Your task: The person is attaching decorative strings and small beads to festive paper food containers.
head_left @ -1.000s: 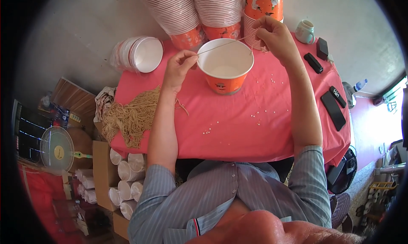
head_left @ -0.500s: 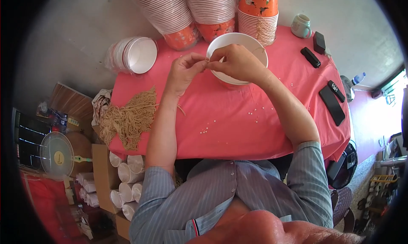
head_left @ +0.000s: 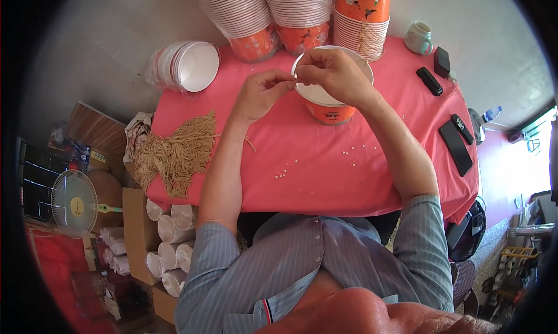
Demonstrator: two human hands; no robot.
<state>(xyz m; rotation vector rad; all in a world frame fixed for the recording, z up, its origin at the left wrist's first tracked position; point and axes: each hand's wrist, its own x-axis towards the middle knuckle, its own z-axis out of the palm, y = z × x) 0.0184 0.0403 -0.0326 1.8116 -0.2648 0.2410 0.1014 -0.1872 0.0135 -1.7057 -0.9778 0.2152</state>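
Note:
A white paper bucket with an orange printed outside point(head_left: 330, 112) stands on the table, its mouth facing up. Over its left rim my left hand point(head_left: 261, 94) and my right hand point(head_left: 332, 75) meet, both closed in a pinch. Between the fingertips is what looks like a short bit of tan cord, mostly hidden by the fingers. Another piece of tan cord point(head_left: 365, 62) shows at the bucket's right rim. Left of my left forearm lies a heap of tan cords point(head_left: 180, 151), with one loose end showing past the forearm.
Tall stacks of wrapped buckets point(head_left: 244, 20) line the back; several white tubs point(head_left: 195, 66) lie on their side at the left. Small white dots point(head_left: 283, 174) are scattered on the red cloth point(head_left: 279, 197). A mug point(head_left: 417, 38), a stapler-like black object point(head_left: 429, 81) and a phone point(head_left: 455, 147) sit right.
The whole view has shifted slightly. The bucket now tips less and shows more of its orange front. My right hand has lifted a little over the rim; both hands stay pinched together.

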